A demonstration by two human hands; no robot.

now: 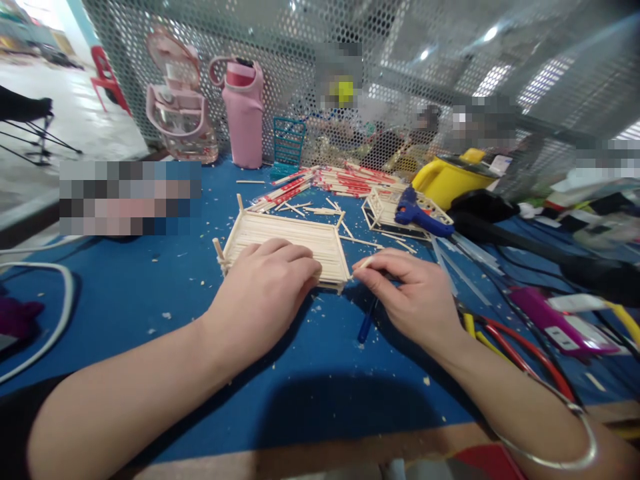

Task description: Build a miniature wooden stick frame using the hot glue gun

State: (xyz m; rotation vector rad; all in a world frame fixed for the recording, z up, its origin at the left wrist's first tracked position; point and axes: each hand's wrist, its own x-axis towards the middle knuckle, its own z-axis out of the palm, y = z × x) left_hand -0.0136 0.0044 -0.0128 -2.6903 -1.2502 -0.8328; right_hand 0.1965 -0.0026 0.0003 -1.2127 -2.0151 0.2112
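"While the left hand [275, 272] is gripping the near edge of the stick platform [290, 233] on the blue surface [125, 280], the right hand [413, 287] is pinching a short stick [367, 263] just beside its near right corner!"

"How's that platform handling?"

"Light and stiff, I'm judging, but its thin joints are looking fragile. The slatted edge is offering the safest hold, away from the posts [240, 203]."

"Which way's everything pointing?"

"The platform's long axis is running left to right; the short stick is slanting, its lower end aiming left, towards the corner."
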